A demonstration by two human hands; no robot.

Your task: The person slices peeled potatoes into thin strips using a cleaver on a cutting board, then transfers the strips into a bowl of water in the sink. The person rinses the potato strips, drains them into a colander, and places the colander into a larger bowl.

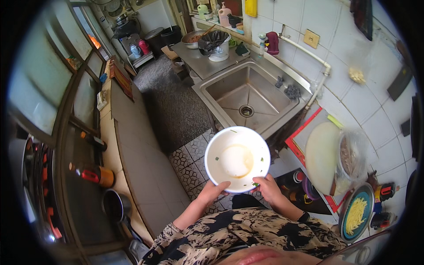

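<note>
Between my two hands I carry a white bowl (234, 143) with a blue rim, tilted so that its inside shows. A little brownish liquid lies at its bottom, and bits of chopped green stick to its walls. My left hand (213, 192) grips the near left rim, thumb over the edge. On the near right rim my right hand (266, 188) does the same, with a green scrap by its thumb. The fingers under the bowl are hidden. Just beyond the bowl is a steel sink (238, 95) with a drain in its middle.
Right of me, a round cutting board (324, 152) lies beside a plastic-covered bowl (351, 154). Nearer stands a plate of pale yellow strips (355, 215). A bag-lined bucket (218, 51) sits on the steel counter behind the sink. A saucepan (116, 205) and bottles line the left ledge.
</note>
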